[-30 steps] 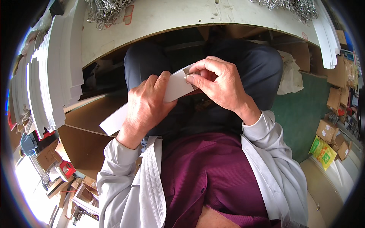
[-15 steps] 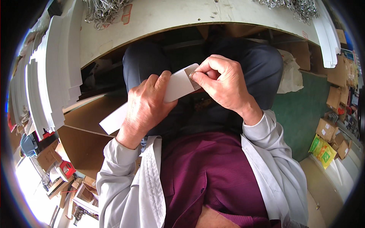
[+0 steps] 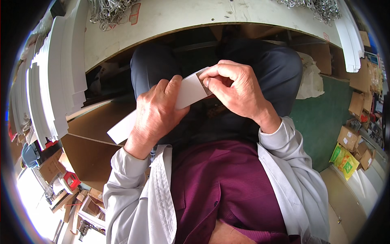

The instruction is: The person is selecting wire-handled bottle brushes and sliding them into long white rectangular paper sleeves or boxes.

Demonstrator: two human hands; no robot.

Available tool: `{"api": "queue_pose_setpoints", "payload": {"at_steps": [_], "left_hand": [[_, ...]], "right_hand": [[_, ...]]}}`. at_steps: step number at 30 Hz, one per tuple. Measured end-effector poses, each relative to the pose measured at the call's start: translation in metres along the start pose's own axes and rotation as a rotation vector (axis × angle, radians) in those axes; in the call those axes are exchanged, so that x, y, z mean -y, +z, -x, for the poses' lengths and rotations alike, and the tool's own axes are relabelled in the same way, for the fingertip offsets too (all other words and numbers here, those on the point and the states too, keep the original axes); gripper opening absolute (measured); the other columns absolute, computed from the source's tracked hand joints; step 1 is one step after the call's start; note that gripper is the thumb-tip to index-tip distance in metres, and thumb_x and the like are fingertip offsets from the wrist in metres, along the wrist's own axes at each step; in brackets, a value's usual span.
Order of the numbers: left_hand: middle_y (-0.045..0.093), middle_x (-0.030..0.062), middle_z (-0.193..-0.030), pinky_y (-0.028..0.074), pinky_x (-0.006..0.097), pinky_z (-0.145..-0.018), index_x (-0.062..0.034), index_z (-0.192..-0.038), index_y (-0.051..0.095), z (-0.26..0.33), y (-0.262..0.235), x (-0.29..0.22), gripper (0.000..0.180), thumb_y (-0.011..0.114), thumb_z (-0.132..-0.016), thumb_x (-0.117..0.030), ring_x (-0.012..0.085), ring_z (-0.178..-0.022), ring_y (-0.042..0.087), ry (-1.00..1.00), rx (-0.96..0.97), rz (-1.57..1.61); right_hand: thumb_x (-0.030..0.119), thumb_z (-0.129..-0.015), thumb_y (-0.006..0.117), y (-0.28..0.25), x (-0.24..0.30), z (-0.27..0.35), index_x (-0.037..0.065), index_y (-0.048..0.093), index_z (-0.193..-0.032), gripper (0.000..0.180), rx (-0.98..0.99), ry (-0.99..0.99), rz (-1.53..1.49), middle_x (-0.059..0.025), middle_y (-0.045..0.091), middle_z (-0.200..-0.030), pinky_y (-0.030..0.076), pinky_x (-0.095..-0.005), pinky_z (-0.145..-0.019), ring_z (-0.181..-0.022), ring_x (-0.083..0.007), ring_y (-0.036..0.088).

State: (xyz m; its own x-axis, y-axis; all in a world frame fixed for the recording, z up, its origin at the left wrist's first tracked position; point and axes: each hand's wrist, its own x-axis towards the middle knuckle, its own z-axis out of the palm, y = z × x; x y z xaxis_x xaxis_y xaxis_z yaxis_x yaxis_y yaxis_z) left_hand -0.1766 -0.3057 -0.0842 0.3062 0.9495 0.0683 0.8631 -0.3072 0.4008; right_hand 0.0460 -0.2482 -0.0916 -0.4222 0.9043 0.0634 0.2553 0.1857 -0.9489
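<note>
1. Stretching across the top: a pale table (image 3: 178, 22), front edge bowed by the lens.
2. Below it, at right: green floor (image 3: 319, 126).
3. Under and before the table: two legs (image 3: 270, 71) in dark trousers, knees apart.
4. Low at left, beside the left forearm: an open cardboard box (image 3: 87, 151).
5. Stacked at far left: long white pieces (image 3: 61, 77).
6. Held above the lap, between both hands: a white strip (image 3: 191, 92), long axis slanting from lower left, near the left wrist, to upper right; far end pointing away from the body, toward the table and the right.
7. Heaped on the table's far left: shiny metal wire pieces (image 3: 109, 14).
8. Closed around the strip's middle, back upward: the left hand (image 3: 157, 107).
9. At the strip's upper right end, thumb and forefinger curled close: the right hand (image 3: 241, 87); impossible to tell whether pinching anything.
10. Beside that thumb, on the strip: a small brownish patch (image 3: 208, 92).
</note>
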Motion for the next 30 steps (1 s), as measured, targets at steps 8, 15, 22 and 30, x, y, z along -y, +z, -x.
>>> {"api": "queue_pose_setpoints", "payload": {"at_steps": [8, 15, 22, 30], "left_hand": [[0.066, 0.0120, -0.089, 0.059, 0.041, -0.065, -0.0028, -0.124, 0.061, 0.001, 0.001, 0.003, 0.065, 0.088, -0.067, -0.013, 0.0303, -0.076, 0.071, 0.021, -0.014, 0.001], [0.066, 0.0116, -0.088, 0.059, 0.041, -0.065, -0.0034, -0.123, 0.061, -0.001, -0.002, 0.001, 0.064, 0.088, -0.067, -0.013, 0.0300, -0.076, 0.071, 0.034, -0.013, 0.003], [0.065, 0.0113, -0.088, 0.059, 0.041, -0.065, -0.0046, -0.123, 0.060, -0.002, -0.002, 0.000, 0.063, 0.088, -0.067, -0.013, 0.0303, -0.077, 0.071, 0.047, 0.001, 0.014], [0.065, 0.0107, -0.084, 0.058, 0.042, -0.063, -0.0050, -0.122, 0.061, -0.003, 0.000, 0.001, 0.061, 0.088, -0.067, -0.013, 0.0306, -0.073, 0.070, 0.025, -0.032, 0.019]], "right_hand": [[0.008, -0.098, 0.071, -0.016, 0.003, -0.003, -0.002, 0.076, -0.106, 0.013, 0.192, 0.120, -0.214, -0.0057, 0.074, -0.090, 0.058, -0.0237, -0.070, -0.077, -0.0092, 0.070], [0.013, -0.096, 0.077, -0.012, -0.006, -0.003, -0.001, 0.076, -0.100, 0.015, 0.166, 0.081, -0.243, -0.0040, 0.074, -0.086, 0.059, -0.0231, -0.070, -0.079, -0.0100, 0.072], [0.009, -0.094, 0.079, -0.011, -0.005, -0.002, -0.002, 0.076, -0.090, 0.012, 0.039, 0.058, 0.002, -0.0049, 0.073, -0.081, 0.056, -0.0247, -0.061, -0.072, -0.0069, 0.068], [0.011, -0.087, 0.083, -0.001, -0.001, -0.003, 0.001, 0.075, -0.087, 0.012, -0.084, 0.011, 0.037, -0.0120, 0.071, -0.077, 0.052, -0.0322, -0.058, -0.063, -0.0207, 0.068]]}}
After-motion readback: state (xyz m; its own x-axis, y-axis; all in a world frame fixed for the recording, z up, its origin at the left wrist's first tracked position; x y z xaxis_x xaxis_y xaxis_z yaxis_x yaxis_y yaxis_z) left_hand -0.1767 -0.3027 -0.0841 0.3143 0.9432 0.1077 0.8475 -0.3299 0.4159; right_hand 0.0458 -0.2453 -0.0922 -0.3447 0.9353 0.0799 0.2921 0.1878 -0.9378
